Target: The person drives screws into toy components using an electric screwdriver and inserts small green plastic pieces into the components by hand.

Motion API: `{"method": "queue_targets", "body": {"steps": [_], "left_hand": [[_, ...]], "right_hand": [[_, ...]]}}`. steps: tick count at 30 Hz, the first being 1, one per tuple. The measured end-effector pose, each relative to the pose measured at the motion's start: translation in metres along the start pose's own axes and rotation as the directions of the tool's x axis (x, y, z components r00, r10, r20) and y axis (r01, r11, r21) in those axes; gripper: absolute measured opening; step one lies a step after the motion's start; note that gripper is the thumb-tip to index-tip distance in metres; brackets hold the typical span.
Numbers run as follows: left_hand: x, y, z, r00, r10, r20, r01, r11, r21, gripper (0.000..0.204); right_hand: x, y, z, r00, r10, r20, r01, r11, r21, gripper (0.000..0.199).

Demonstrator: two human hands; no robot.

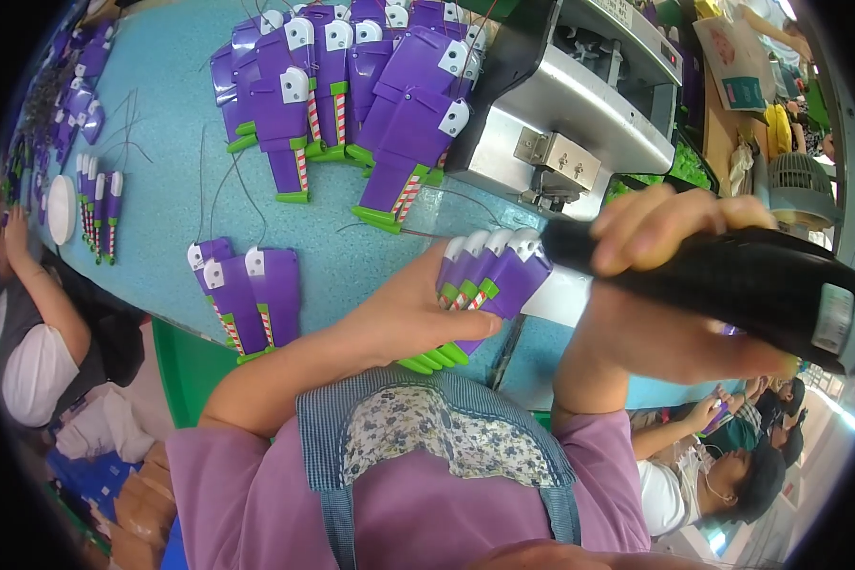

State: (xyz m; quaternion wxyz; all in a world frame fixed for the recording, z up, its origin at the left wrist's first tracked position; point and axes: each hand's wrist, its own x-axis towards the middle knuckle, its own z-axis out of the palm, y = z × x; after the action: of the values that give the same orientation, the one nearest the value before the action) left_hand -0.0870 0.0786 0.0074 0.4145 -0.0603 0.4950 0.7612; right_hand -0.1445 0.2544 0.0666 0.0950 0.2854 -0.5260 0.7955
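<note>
My left hand point(418, 309) is closed around a fanned stack of purple plastic pieces point(521, 283). They are leg-shaped, with white rounded ends, green tips and red-and-white striped strips. My right hand point(641, 328) grips a black handheld tool point(731, 285); its kind is unclear. The tool's narrow nose lies at the white ends of the stack, and I cannot tell whether it touches them. Left of my left forearm lies a small group of matching purple pieces point(274, 285). Farther back is a large pile of joined purple pieces point(404, 114) with thin wires.
A metal machine point(565, 114) stands at the back right of the blue table point(161, 218). Green bits fill a black tray point(689, 166) beside it. A white oval dish point(62, 209) sits at the left near more purple pieces. Co-workers point(698, 484) sit at both sides.
</note>
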Motion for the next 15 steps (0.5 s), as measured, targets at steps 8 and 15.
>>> {"method": "queue_targets", "body": {"steps": [8,15], "left_hand": [[0.004,-0.007,0.0,1.0,-0.03,0.001,0.03,0.996,-0.087,0.07],[0.0,-0.006,0.002,0.996,-0.089,0.001,0.089,0.996,-0.011,0.067]], "right_hand": [[0.002,0.0,0.0,0.998,-0.003,-0.07,0.001,1.0,-0.02,0.089],[-0.025,0.011,0.016,0.989,0.064,-0.132,-0.06,0.998,0.032,0.089]]}}
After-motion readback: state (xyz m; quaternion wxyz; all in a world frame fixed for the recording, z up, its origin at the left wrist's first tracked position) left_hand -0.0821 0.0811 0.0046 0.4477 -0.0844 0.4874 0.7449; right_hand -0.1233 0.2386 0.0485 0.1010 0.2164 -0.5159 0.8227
